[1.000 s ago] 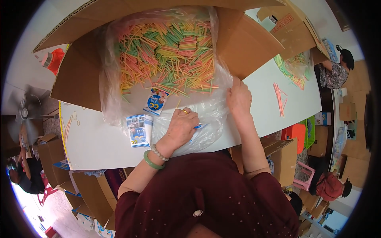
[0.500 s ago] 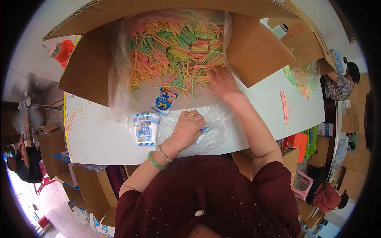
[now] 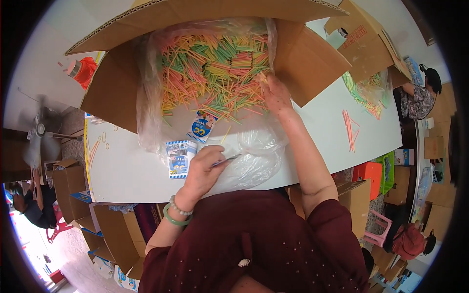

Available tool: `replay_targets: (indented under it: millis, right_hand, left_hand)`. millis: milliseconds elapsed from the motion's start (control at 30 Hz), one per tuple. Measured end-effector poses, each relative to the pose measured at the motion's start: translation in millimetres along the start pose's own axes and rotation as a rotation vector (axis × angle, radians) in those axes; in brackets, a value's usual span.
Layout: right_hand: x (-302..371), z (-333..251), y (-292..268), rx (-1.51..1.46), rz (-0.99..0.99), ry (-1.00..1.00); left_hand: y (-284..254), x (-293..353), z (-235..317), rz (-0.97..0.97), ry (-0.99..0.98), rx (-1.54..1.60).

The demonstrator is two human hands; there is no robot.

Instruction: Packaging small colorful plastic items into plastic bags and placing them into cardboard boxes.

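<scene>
My left hand [image 3: 204,168], with a bead bracelet and a green bangle at the wrist, pinches a small packet [image 3: 227,160] seen almost edge-on above the clear plastic liner [image 3: 256,171]. At the near right of the pile, my right hand [image 3: 277,95] closes its fingertips on a few thin coloured sticks. Pink, yellow and green sticks [image 3: 210,68] fill the liner inside an open cardboard box [image 3: 310,63]. One blue-and-white packet [image 3: 202,126] lies at the pile's near edge. More blue-and-white packets [image 3: 179,158] are stacked beside my left hand.
On the white table [image 3: 132,168], rubber bands [image 3: 107,145] lie at left and loose pink sticks [image 3: 350,129] at right. A second cardboard box [image 3: 359,44] with sticks stands at far right. Open cartons [image 3: 115,229] sit below the left edge. Other people work at both sides.
My left hand has moved left and turned, bringing the packet edge-on. My right hand has shifted slightly down, and its fingertips now show sticks between them. The view has tilted slightly.
</scene>
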State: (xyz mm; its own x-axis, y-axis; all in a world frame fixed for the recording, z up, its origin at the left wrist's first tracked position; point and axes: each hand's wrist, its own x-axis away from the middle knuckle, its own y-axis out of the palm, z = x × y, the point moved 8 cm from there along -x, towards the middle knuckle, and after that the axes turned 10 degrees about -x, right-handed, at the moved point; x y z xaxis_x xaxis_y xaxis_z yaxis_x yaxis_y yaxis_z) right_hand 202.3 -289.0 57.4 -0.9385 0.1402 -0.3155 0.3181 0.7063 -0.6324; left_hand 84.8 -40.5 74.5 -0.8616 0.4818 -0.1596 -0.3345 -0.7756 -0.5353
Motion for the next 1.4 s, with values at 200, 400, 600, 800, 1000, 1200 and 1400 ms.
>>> replay_targets:
  millis: [200, 400, 600, 800, 1000, 1200, 1400]
  right_hand:
    - [11, -7, -11, 0.052, 0.051, -0.055]
    - [24, -24, 3, -0.659, 0.062, 0.142]
    - [129, -103, 97, -0.704, -0.42, -0.007]
    - [153, -77, 109, -0.683, -0.357, -0.171]
    - [143, -69, 123, -0.584, -0.306, -0.331]
    - [141, -81, 93, -0.867, -0.318, 0.026]
    - [153, -62, 111, -0.824, -0.328, 0.312]
  left_hand:
    - [-27, 31, -30, 0.047, -0.242, 0.13]
    - [-51, 46, -57, 0.16, -0.452, 0.431]
    - [-43, 28, 24, 0.261, 0.207, -0.126]
    - [16, 18, 3, 0.032, 0.249, -0.042]
    - [11, 19, -8, 0.17, 0.27, -0.044]
    - [-23, 23, -39, 0.312, -0.124, 0.092]
    - [-6, 24, -112, 0.134, -0.379, -0.089]
